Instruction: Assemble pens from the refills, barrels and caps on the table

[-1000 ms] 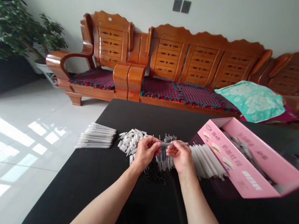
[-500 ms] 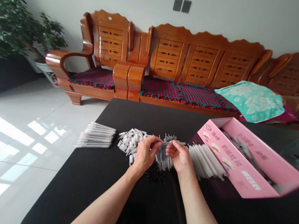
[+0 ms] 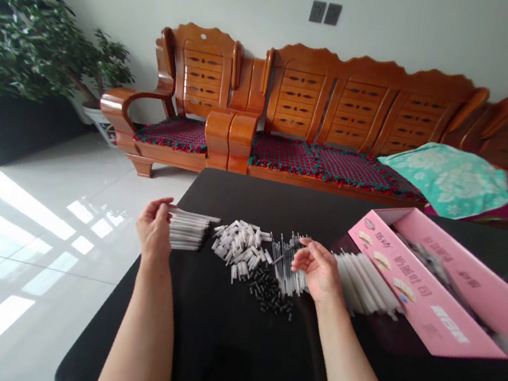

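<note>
My left hand [image 3: 155,227] is at the left end of a row of white pens [image 3: 188,235], its thumb and fingers closed on the end of one white pen [image 3: 196,215] at the row's far side. My right hand [image 3: 319,270] is raised over the bundle of thin pen refills [image 3: 287,274]. Between its thumb and forefinger is a thin dark pen refill [image 3: 286,254], slanting down to the left. Small white pen caps [image 3: 241,242] lie heaped between the hands, with short black plugs [image 3: 270,294] nearer me. Frosted pen barrels [image 3: 366,285] lie right of my right hand.
A long pink box [image 3: 415,289] with things inside stands on the black table [image 3: 213,349] at the right. Behind the table are a wooden sofa [image 3: 300,96] and a turquoise cushion [image 3: 454,181]. A potted plant [image 3: 55,55] is at the far left.
My hands were together around a pen over the refills. Now my left hand has moved left to the white pen row, and my right holds a thin refill. The view has shifted slightly left.
</note>
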`<action>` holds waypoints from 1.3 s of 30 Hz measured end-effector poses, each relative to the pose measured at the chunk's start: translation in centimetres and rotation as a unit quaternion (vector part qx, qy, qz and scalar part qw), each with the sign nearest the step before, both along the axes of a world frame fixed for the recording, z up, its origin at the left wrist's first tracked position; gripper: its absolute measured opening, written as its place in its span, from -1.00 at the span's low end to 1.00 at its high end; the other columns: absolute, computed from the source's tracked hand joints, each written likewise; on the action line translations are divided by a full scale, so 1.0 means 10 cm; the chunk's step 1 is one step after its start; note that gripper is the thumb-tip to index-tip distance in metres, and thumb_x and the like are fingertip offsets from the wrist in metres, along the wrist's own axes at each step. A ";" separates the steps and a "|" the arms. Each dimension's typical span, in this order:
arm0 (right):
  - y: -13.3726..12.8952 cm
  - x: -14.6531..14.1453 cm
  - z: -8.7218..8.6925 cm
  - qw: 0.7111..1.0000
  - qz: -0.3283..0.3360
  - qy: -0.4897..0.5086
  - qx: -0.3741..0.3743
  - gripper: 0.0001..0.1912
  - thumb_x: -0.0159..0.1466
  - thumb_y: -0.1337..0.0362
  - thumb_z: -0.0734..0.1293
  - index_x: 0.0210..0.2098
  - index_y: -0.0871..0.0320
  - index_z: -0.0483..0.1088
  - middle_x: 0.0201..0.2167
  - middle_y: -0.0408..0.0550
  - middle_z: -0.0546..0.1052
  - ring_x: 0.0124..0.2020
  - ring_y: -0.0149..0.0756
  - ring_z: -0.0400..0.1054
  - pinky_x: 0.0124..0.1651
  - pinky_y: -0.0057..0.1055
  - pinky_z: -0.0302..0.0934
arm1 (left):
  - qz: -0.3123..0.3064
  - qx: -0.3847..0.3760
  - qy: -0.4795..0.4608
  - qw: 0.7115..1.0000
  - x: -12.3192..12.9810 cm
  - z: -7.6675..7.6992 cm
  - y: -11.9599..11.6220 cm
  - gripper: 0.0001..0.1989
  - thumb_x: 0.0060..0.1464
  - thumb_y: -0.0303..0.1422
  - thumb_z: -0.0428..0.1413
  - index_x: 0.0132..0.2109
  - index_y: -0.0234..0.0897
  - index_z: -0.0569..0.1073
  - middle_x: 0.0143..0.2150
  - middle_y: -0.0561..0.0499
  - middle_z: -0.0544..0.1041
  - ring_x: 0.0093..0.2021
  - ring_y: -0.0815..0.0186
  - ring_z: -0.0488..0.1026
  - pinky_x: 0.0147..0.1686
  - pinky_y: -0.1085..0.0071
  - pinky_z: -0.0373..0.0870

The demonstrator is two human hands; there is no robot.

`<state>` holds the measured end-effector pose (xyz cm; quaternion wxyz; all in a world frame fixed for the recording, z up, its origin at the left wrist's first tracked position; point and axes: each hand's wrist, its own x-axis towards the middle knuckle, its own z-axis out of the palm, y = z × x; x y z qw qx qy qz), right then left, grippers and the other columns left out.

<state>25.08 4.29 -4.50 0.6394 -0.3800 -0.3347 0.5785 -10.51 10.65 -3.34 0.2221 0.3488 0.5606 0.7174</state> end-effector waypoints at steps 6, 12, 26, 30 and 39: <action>-0.01 -0.01 0.00 1.000 0.008 -0.009 -0.004 -0.71 0.15 0.14 0.46 -0.22 0.21 0.51 -0.56 -0.08 0.59 -0.60 -0.29 0.47 -0.59 -0.40 0.41 | 0.168 -0.159 0.168 0.958 -0.18 -0.11 -0.09 -0.71 0.09 -0.40 -0.06 -0.19 -0.22 0.56 -0.42 0.03 0.55 -0.36 0.27 0.46 -0.31 0.38 0.32; -0.02 -0.02 0.02 1.000 -0.001 -0.011 -0.002 -0.71 0.14 0.15 0.46 -0.23 0.21 0.51 -0.56 -0.07 0.58 -0.60 -0.28 0.47 -0.59 -0.40 0.40 | 0.195 -0.214 0.197 0.937 -0.15 -0.12 -0.09 -0.68 0.14 -0.39 -0.09 -0.18 -0.20 0.56 -0.33 -0.03 0.60 -0.25 0.18 0.50 -0.18 0.28 0.31; -0.05 0.68 0.15 0.790 -0.183 -0.568 -0.140 -0.84 0.12 0.23 0.34 -0.51 0.18 0.49 -0.69 -0.06 0.49 -0.71 -0.27 0.37 -0.66 -0.44 0.16 | 0.243 -0.147 0.258 0.923 0.04 -0.05 -0.09 -0.71 0.12 -0.39 -0.03 -0.11 -0.31 0.54 -0.24 -0.13 0.52 -0.16 0.12 0.42 -0.01 0.19 0.28; -0.09 0.57 0.14 0.606 -0.109 -0.775 -0.142 -0.83 0.06 0.28 0.38 -0.64 0.14 0.44 -0.56 0.12 0.57 -0.45 -0.07 0.51 -0.45 -0.33 0.22 | 0.183 -0.067 0.297 0.935 0.41 0.08 -0.11 -0.73 0.19 -0.34 -0.03 -0.08 -0.29 0.52 -0.21 -0.09 0.51 -0.20 0.18 0.41 -0.01 0.22 0.28; -0.08 0.43 0.16 0.565 -0.077 -0.805 -0.165 -0.86 0.08 0.28 0.31 -0.57 0.13 0.48 -0.44 0.21 0.60 -0.38 -0.01 0.51 -0.43 -0.31 0.13 | -0.089 0.006 0.376 0.922 1.27 0.06 -0.23 -0.81 0.19 -0.37 0.02 -0.19 -0.23 0.54 -0.28 -0.04 0.53 -0.25 0.23 0.40 -0.16 0.33 0.31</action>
